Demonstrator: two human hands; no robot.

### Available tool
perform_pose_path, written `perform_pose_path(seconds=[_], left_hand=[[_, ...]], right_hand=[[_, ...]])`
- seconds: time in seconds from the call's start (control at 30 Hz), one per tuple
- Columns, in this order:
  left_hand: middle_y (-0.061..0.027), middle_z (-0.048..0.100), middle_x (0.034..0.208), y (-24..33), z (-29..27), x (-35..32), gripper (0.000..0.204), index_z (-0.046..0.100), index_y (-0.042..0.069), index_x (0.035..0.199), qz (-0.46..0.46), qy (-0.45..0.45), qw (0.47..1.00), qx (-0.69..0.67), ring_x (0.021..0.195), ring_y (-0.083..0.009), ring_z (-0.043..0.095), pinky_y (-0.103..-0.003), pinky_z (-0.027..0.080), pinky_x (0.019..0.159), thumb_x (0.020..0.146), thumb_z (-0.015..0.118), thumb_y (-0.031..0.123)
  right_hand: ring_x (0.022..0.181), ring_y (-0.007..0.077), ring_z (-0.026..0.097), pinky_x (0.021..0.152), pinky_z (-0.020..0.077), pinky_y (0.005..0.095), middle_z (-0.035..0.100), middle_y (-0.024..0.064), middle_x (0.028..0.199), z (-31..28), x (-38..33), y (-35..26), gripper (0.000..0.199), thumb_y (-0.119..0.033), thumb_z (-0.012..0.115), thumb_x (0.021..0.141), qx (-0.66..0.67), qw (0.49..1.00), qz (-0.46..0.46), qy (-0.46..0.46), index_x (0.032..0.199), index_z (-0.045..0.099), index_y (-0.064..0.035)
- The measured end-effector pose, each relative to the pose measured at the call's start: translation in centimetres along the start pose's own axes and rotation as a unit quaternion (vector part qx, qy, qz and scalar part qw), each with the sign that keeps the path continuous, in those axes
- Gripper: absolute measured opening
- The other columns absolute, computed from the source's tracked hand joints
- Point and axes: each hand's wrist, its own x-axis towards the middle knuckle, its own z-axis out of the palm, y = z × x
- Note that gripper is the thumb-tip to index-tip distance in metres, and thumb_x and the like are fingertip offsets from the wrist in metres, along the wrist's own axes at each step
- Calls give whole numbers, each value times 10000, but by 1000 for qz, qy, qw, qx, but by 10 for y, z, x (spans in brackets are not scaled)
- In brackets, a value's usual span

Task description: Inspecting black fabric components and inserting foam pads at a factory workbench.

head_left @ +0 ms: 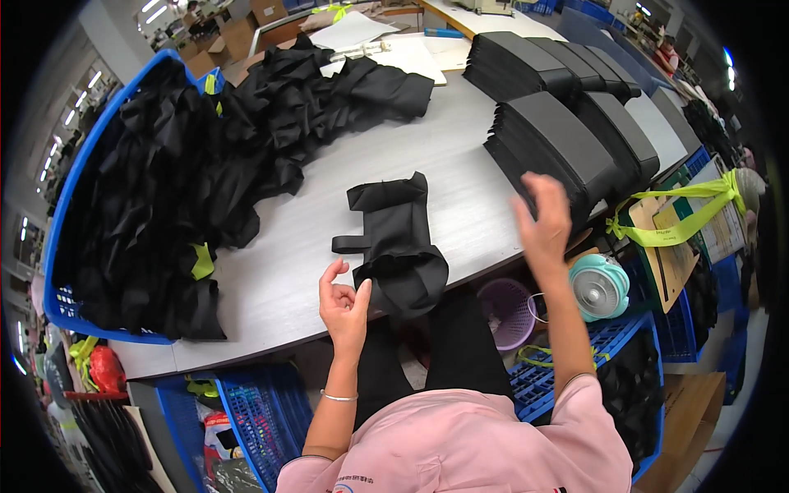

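Blue basket [53, 275]: one, plastic, left end of the tabletop [304, 246], full of crumpled black cloth [148, 197].
Tabletop: smooth, grey, in a cluttered room [111, 37].
Left hand [343, 308]: bent fingers, thumb apart, holding nothing.
Black cloth piece [396, 230]: one, floppy, front edge.
Right hand [549, 226]: blurry, fingers apart; can't tell if touching.
Black stacks [559, 131]: at least six, right edge.
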Motion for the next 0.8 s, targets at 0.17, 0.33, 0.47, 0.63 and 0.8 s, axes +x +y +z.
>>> perform_pose_path(seconds=[0.17,0.33,0.47,0.63,0.8], left_hand=[[-83,583,1200,8,2,-19,457,518,-6,1316,26,23,999,-30,675,-30,509,-168,420,571,886,674,-19],[-53,652,1073,24,3,-42,322,582,-1,1243,-39,-31,993,-111,763,-24,547,-164,451,657,925,628,-26],[-41,670,1053,31,20,-58,267,620,8,1193,-86,-135,975,-155,806,-39,584,-179,471,677,928,634,-12],[-64,632,1250,18,30,-73,386,580,36,1317,-181,-333,910,-170,975,-102,638,-230,509,769,964,640,181],[-147,380,1534,-14,49,-96,731,307,4,1523,-272,-417,839,-221,1364,-252,435,-386,401,1077,1030,420,532]], right_hand=[[1118,290,572,937,448,410,607,94,1204,-16,49,109,523,-327,753,833,-218,968,115,-38,1267,621,-67],[909,274,634,812,504,390,666,78,976,-32,70,143,369,-392,702,860,-56,974,160,-150,1041,743,-73],[822,293,637,732,512,399,650,88,885,-32,60,146,269,-303,685,889,-120,989,63,-54,889,696,-34],[700,231,553,605,470,357,515,65,783,-28,-6,20,190,-208,680,858,-281,950,-131,-45,782,548,-94],[767,297,620,604,526,389,565,112,858,-32,-123,-61,150,-147,642,907,-35,976,-16,-213,831,558,-47]])
